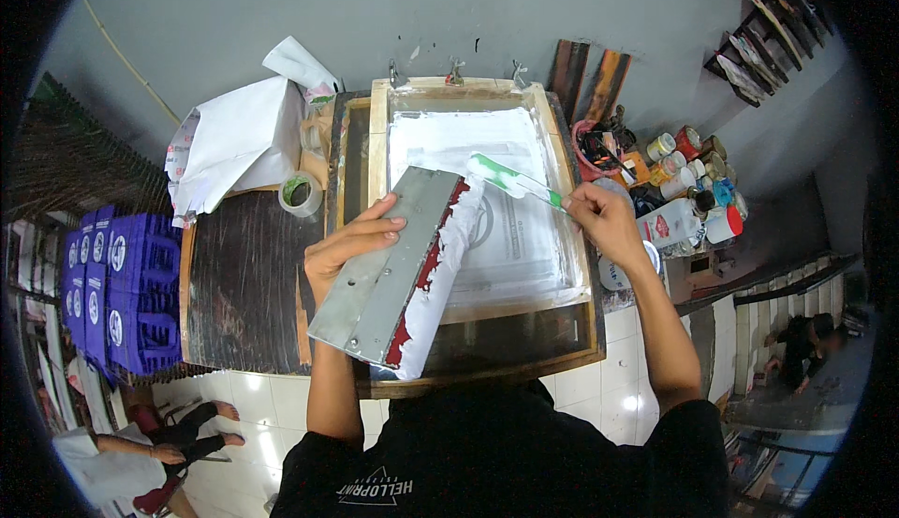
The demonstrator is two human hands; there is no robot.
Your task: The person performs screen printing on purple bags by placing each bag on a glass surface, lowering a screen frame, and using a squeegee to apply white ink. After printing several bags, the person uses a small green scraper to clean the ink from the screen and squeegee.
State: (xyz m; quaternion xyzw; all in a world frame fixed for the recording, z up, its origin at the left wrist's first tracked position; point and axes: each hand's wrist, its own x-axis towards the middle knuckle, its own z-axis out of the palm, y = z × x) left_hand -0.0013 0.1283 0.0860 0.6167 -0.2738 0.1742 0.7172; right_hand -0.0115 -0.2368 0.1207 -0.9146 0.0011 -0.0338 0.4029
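Observation:
My left hand (351, 243) is closed round a wide metal squeegee (386, 260), which I hold tilted above a screen-printing frame (379, 143). Thick white ink (449, 260) coats the squeegee's edge, and patches of its red blade show through. Between the fingers of my right hand (604, 225) is the handle end of a green spatula (529, 185), smeared with white. The spatula's far end meets the ink at the squeegee's upper corner. Beneath both tools, the pale mesh (510, 237) bears a faint round design and white smears.
Tape rolls (301, 194) and a white paper-covered box (245, 139) stand left, beyond a dark board (245, 279). Purple printed bags (122, 293) are stacked farther left. Ink cans (661, 146) and a white bottle (670, 222) crowd the right. Two other people sit at the lower edges.

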